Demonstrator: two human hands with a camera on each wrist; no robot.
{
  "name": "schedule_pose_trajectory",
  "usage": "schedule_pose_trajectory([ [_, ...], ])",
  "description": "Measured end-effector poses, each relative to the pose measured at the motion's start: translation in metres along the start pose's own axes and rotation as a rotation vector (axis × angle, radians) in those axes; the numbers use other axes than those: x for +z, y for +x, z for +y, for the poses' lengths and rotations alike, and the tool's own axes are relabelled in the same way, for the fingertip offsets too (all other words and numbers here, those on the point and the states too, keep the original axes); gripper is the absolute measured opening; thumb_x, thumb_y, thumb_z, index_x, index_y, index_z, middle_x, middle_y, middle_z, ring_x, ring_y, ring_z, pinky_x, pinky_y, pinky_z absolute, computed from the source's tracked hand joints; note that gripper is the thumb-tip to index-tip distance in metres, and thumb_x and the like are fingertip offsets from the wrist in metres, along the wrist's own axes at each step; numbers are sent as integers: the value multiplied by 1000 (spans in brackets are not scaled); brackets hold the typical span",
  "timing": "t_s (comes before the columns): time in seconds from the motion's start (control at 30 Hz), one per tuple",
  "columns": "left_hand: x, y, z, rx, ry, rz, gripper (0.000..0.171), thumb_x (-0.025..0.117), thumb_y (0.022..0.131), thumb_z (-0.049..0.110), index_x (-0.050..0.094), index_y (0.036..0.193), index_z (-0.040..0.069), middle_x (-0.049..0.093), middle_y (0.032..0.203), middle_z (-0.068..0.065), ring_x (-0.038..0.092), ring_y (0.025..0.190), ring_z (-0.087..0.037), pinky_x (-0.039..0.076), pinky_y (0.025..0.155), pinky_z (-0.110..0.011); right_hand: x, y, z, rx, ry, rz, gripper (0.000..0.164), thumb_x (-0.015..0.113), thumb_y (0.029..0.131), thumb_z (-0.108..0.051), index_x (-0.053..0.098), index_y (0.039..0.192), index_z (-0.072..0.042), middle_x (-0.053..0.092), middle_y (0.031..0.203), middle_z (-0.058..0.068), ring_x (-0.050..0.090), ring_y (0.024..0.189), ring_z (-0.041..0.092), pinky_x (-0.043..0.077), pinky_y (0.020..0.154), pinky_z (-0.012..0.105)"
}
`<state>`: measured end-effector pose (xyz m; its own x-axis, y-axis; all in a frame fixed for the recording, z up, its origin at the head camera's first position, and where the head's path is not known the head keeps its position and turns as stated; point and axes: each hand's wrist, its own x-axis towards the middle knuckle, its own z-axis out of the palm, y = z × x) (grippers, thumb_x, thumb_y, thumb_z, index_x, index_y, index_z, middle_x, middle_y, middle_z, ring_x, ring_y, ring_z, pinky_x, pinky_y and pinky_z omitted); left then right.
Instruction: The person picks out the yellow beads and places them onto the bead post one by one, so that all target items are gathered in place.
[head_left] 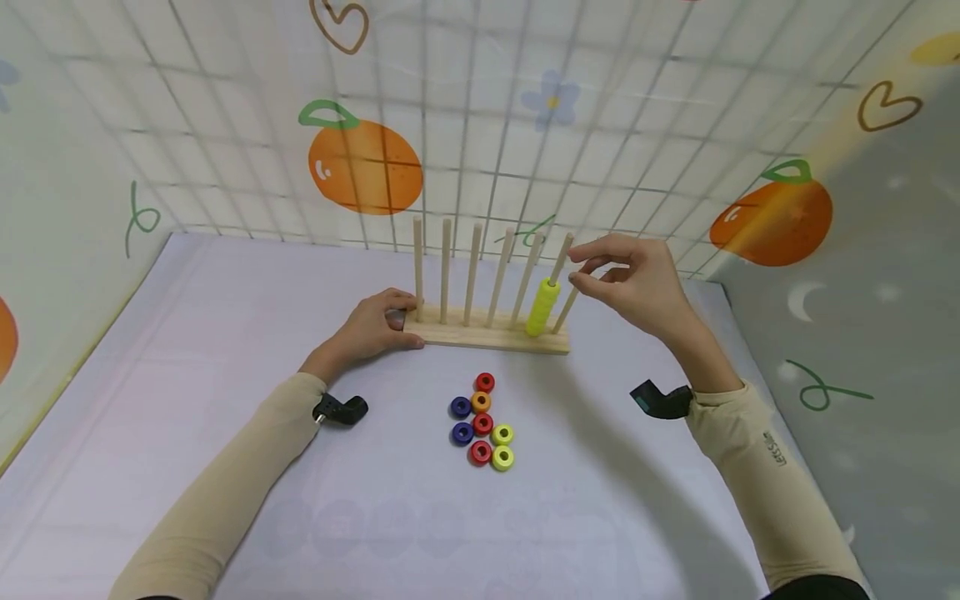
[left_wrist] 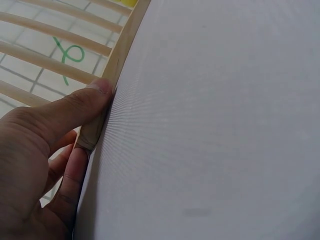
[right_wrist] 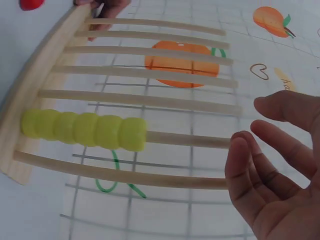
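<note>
A wooden peg rack stands upright on the table, with several thin pegs rising from its base. My left hand grips the base's left end; in the left wrist view the thumb lies along one side and fingers go round the other. A stack of yellow beads fills the lower part of the second peg from the right. Beside the tops of the two rightmost pegs is my right hand, its fingers bent loosely with a gap between thumb and fingertips. Nothing is held there, as the right wrist view confirms.
In front of the rack lie loose beads: red beads, an orange bead, blue beads and yellow beads. Behind the rack rises a wire grid with a fruit-printed cloth. A printed side wall borders the right.
</note>
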<state>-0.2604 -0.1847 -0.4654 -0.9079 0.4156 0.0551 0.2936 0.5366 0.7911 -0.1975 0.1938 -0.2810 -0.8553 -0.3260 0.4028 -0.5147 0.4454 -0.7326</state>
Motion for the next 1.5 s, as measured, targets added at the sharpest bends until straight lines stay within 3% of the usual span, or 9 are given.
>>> schedule_pose_trajectory([
  [0.23,0,-1,1,-5,8,0,79,91,74,34,58,139,2,52,140,-6,63,103,-22,51,92,-39,9,-20,13,41,45,-21,26,79,82,5,77,106,-3,72,104,10,67,85,20,57,64,24],
  [0.43,0,-2,3,-2,17,1,81,91,74,35,57,139,2,51,140,-7,61,105,-24,50,93,-40,13,-38,26,77,58,-20,25,80,81,5,76,106,1,72,106,15,67,85,20,57,64,25],
  [0.67,-1,-2,3,-2,19,5,80,91,74,35,57,139,2,52,139,-6,62,107,-24,52,93,-40,23,-60,37,135,92,-37,23,80,82,3,77,104,-5,73,103,8,67,85,20,57,64,27],
  [0.97,0,-1,2,-12,11,6,80,91,74,35,57,139,2,52,139,-6,62,106,-23,52,92,-38,41,-82,24,215,104,-109,23,75,83,8,74,105,3,72,102,16,67,86,30,58,65,31],
  [1.23,1,-1,3,-15,6,8,79,91,74,34,58,138,2,51,140,-6,63,105,-23,52,93,-39,61,-97,32,265,120,-188,23,76,84,6,75,105,-1,71,103,15,67,88,32,58,69,37],
  [1.5,1,-2,1,-6,8,11,79,90,75,35,58,138,2,51,140,-6,63,104,-24,53,92,-39,81,-110,43,292,200,-261,24,75,83,7,73,107,6,70,104,24,66,85,36,59,71,38],
])
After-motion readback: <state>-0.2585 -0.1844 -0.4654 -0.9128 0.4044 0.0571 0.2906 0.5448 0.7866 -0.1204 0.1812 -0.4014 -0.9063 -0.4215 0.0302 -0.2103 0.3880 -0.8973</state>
